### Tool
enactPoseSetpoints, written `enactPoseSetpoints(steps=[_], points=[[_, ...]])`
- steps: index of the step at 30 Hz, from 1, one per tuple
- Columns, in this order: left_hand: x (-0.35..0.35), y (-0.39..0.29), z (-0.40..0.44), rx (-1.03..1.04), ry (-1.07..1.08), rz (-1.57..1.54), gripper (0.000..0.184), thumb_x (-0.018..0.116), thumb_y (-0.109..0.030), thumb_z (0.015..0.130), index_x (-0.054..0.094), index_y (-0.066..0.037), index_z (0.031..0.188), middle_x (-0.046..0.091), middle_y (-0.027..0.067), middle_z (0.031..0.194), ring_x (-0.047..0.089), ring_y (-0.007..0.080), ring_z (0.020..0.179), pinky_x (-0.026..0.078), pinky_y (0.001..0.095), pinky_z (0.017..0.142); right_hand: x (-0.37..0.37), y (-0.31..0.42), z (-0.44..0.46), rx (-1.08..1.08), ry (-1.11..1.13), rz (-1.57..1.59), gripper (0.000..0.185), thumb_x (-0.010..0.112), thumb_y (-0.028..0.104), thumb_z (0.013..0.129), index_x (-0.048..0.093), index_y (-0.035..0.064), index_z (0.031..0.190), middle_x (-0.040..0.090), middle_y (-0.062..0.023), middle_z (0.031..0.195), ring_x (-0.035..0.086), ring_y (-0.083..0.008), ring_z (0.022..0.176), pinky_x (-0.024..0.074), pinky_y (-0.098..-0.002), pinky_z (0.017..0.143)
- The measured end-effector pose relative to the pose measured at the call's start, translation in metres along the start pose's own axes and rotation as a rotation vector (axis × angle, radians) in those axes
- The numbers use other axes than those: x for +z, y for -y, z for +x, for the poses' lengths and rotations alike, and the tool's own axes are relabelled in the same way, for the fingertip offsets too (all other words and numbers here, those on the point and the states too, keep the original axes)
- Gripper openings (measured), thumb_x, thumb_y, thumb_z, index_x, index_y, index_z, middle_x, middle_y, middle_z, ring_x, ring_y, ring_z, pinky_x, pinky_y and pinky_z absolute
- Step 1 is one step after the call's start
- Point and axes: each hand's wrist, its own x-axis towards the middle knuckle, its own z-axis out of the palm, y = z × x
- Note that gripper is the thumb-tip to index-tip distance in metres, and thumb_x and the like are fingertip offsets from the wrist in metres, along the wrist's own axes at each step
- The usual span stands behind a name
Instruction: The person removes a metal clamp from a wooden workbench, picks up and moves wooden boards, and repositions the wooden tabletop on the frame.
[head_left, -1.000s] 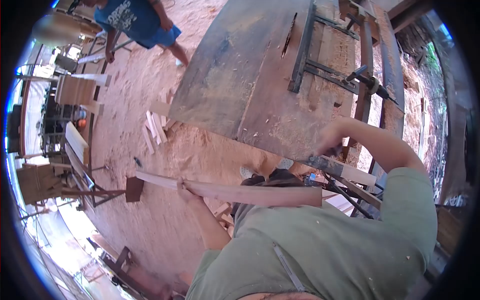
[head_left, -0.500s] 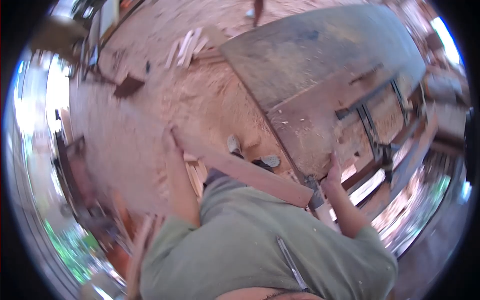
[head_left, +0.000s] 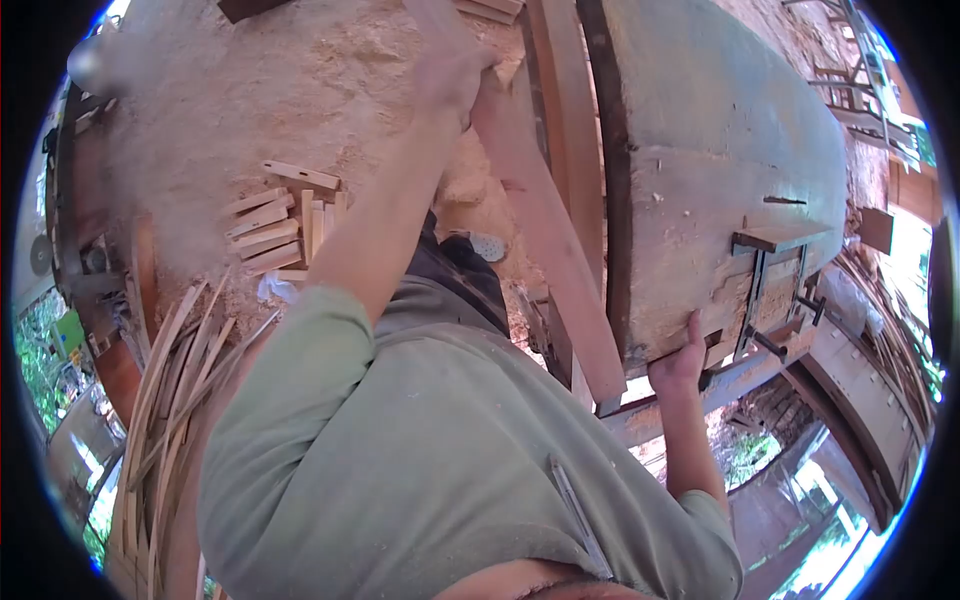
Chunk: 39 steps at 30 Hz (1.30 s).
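Observation:
A long planed wooden board (head_left: 545, 235) runs from the top middle down to the table's near corner. My left hand (head_left: 455, 85) is closed around its far part, with the arm stretched forward. The board's near end lies close to the corner of a large worktable (head_left: 730, 110) with a worn, dusty top. My right hand (head_left: 680, 365) is at the table's near edge, right of the board's end and apart from it. One digit points up along the tabletop, and the other fingers are partly hidden.
A wooden beam (head_left: 570, 130) lies along the table's left side. Short wood pieces (head_left: 265, 235) are piled on the sawdust-covered floor, and thin strips (head_left: 170, 430) lie at lower left. A small wooden ledge with metal bars (head_left: 780, 238) is fixed on the table's right part.
My view has turned and shifted. The board has swung from slanting across my body to lying more nearly along the table's side, my left arm reaching farther forward. My right hand stays by the table edge.

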Motion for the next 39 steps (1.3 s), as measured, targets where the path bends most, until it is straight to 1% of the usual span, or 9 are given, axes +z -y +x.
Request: enactPoseSetpoints(steps=[3, 10, 12, 15, 19, 21, 24, 32, 39], points=[[0.01, 0.005, 0.027, -0.007, 0.105, -0.148, 0.029, 0.073, -0.008, 0.059, 0.061, 0.006, 0.082, 0.062, 0.0116, 0.073, 0.06, 0.0187, 0.062, 0.049, 0.0311, 0.053, 0.003, 0.0, -0.016, -0.05, 0.091, -0.054, 0.055, 0.047, 0.041, 0.09, 0.038, 0.0053, 0.131, 0.046, -0.0102, 0.13, 0.044, -0.0285, 0.118, 0.0319, -0.0436, 0.102], [0.073, 0.049, 0.042, 0.019, 0.268, 0.166, 0.04, 0.072, -0.01, 0.06, 0.06, 0.007, 0.095, 0.066, 0.0132, 0.08, 0.065, 0.0237, 0.072, 0.053, 0.0328, 0.064, -0.001, 0.007, -0.011, -0.038, 0.109, -0.089, 0.055, 0.046, 0.041, 0.091, 0.037, 0.0053, 0.131, 0.045, -0.0095, 0.131, 0.044, -0.0284, 0.118, 0.0331, -0.0427, 0.101], [0.104, 0.072, 0.021, 0.136, 0.288, -0.155, 0.055, 0.074, -0.013, 0.059, 0.055, 0.007, 0.107, 0.064, 0.0167, 0.095, 0.064, 0.0252, 0.083, 0.052, 0.0336, 0.072, -0.002, 0.001, 0.003, -0.021, 0.058, -0.049, 0.055, 0.048, 0.041, 0.09, 0.037, 0.0063, 0.131, 0.044, -0.0092, 0.132, 0.043, -0.0286, 0.119, 0.0318, -0.0437, 0.102], [0.134, 0.101, 0.002, 0.291, 0.168, 0.189, 0.089, 0.075, -0.018, 0.062, 0.027, 0.006, 0.133, 0.038, 0.0226, 0.133, 0.036, 0.0338, 0.126, 0.034, 0.0333, 0.101, -0.004, -0.001, 0.008, 0.012, 0.063, -0.05, 0.054, 0.046, 0.043, 0.09, 0.038, 0.008, 0.131, 0.043, -0.0092, 0.132, 0.041, -0.0289, 0.121, 0.0302, -0.0446, 0.103], [0.141, 0.115, -0.042, 0.362, 0.083, 0.407, 0.099, 0.075, -0.022, 0.065, 0.013, 0.006, 0.138, 0.025, 0.0242, 0.14, 0.024, 0.0371, 0.131, 0.026, 0.0328, 0.106, -0.003, -0.001, 0.006, 0.025, 0.046, -0.043, 0.057, 0.049, 0.043, 0.088, 0.037, 0.0073, 0.132, 0.042, -0.0097, 0.134, 0.041, -0.0296, 0.121, 0.0289, -0.0444, 0.104], [0.14, 0.12, -0.049, 0.357, 0.059, 0.497, 0.101, 0.075, -0.023, 0.066, 0.011, 0.007, 0.138, 0.022, 0.0254, 0.141, 0.025, 0.0373, 0.131, 0.026, 0.0327, 0.106, -0.007, -0.001, 0.011, 0.028, 0.069, -0.033, 0.057, 0.049, 0.042, 0.089, 0.037, 0.0074, 0.132, 0.042, -0.0098, 0.134, 0.041, -0.0298, 0.121, 0.0291, -0.0449, 0.104], [0.134, 0.117, -0.053, 0.265, 0.212, 0.029, 0.098, 0.074, -0.023, 0.068, 0.011, 0.008, 0.137, 0.022, 0.0285, 0.14, 0.026, 0.0377, 0.13, 0.025, 0.033, 0.106, -0.012, -0.001, 0.018, 0.033, 0.107, -0.022, 0.056, 0.048, 0.042, 0.089, 0.037, 0.0075, 0.132, 0.041, -0.01, 0.134, 0.041, -0.0302, 0.121, 0.0297, -0.0456, 0.104], [0.134, 0.11, -0.056, 0.452, 0.225, 0.125, 0.073, 0.067, -0.016, 0.075, 0.029, 0.012, 0.13, 0.022, 0.0286, 0.141, 0.026, 0.0342, 0.13, 0.024, 0.0315, 0.106, 0.005, 0.003, 0.005, 0.109, 0.081, 0.014, 0.055, 0.047, 0.042, 0.09, 0.037, 0.0074, 0.131, 0.043, -0.0109, 0.132, 0.041, -0.0305, 0.121, 0.0294, -0.0463, 0.104], [0.131, 0.094, -0.068, 0.285, 0.323, -0.189, 0.064, 0.061, -0.012, 0.081, 0.029, 0.011, 0.131, 0.022, 0.0256, 0.142, 0.024, 0.0328, 0.131, 0.022, 0.0309, 0.106, 0.005, 0.005, 0.007, 0.112, 0.062, -0.013, 0.057, 0.05, 0.042, 0.088, 0.037, 0.0078, 0.132, 0.043, -0.0106, 0.132, 0.041, -0.0304, 0.121, 0.0286, -0.0468, 0.104]])
